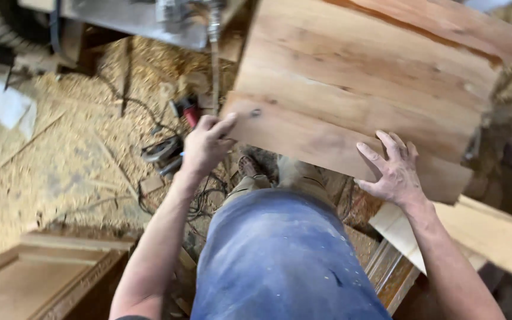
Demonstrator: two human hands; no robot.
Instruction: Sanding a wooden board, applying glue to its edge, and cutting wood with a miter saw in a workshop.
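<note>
A broad panel of several reddish-brown wooden boards (pixel 357 77) fills the upper right of the head view, with a dark knot near its near-left corner. My left hand (pixel 205 142) grips that near-left corner, thumb on top of the wood. My right hand (pixel 393 169) lies with spread fingers on the panel's near edge, further right. Below the hands are my blue shirt and, under the panel's edge, my tan trousers and a shoe.
The floor (pixel 60 154) is covered in sawdust. A circular power saw (pixel 164 151) with a cable lies left of my left hand, with a red-handled tool (pixel 188 109) nearby. A carved wooden frame (pixel 42 278) sits bottom left. Pale planks (pixel 493 234) lie at the right.
</note>
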